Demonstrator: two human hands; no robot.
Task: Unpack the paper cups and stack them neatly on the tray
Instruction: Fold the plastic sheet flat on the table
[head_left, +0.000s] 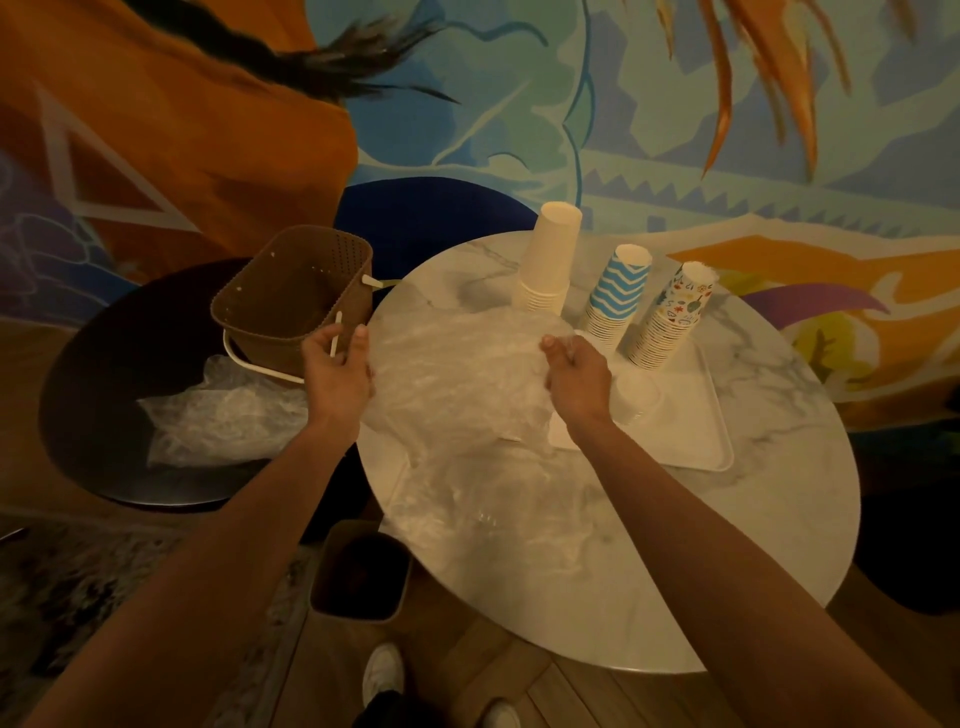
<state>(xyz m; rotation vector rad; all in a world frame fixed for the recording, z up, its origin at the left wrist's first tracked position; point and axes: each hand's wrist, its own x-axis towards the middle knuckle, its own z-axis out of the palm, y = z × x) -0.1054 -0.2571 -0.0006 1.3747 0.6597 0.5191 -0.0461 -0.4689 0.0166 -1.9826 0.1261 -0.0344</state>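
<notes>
Three upside-down stacks of paper cups stand on the white tray (696, 415): plain white cups (550, 254), blue zigzag cups (618, 296) and patterned cups (670, 322). A large clear plastic wrapper (467, 405) is stretched over the marble table between my hands. My right hand (576, 379) pinches its right part above the tray's near-left corner. My left hand (337, 374) grips its left edge by the table rim, next to the brown basket. A clear plastic cup shape (639, 400) lies on the tray beside my right hand.
A brown perforated basket (291, 296) with a white handle sits on a dark round side table (104, 364), beside another crumpled plastic wrapper (223, 415). A small bin (363, 577) stands on the floor below the marble table (753, 545). My shoe (382, 670) is near it.
</notes>
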